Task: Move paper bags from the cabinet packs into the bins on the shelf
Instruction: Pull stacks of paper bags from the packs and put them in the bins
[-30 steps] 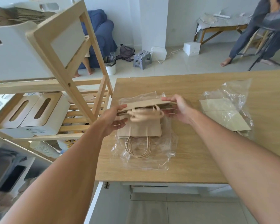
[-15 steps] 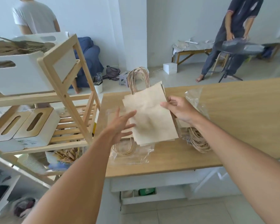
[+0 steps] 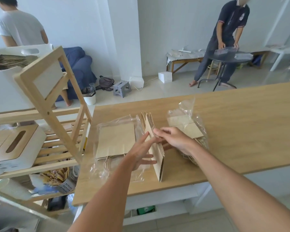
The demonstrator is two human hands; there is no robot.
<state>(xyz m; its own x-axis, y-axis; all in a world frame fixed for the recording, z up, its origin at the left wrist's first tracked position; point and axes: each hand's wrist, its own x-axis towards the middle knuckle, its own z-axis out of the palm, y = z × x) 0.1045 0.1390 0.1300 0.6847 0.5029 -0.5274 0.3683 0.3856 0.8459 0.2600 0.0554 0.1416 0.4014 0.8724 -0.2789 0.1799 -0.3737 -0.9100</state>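
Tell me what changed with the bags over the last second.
The bundle of paper bags left its plastic pack, rose, and now stands on edge on the counter, pressed between left hand and right hand. The second pack stayed put.

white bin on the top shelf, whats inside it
The white bin on the wooden shelf holds a stack of brown paper bags lying flat, their edges showing above the rim. How deep the stack goes is hidden by the bin's wall.
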